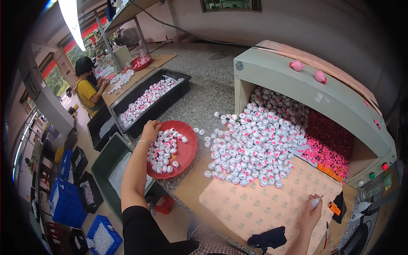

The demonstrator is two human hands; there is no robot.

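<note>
My left hand grips the far-left rim of a round red tray that holds many small white and pink caps. The tray rests tilted at the table's left edge. My right hand is at the lower right, over a patterned paper sheet, pinching a small white piece between its fingers. Between the hands lies a big heap of white caps, spilling from a pale green machine hood.
A long black bin of white and pink caps sits at the upper left beside a dark green tub. Another person in a yellow shirt works at the far left. Blue crates stand on the floor. A black cloth lies near me.
</note>
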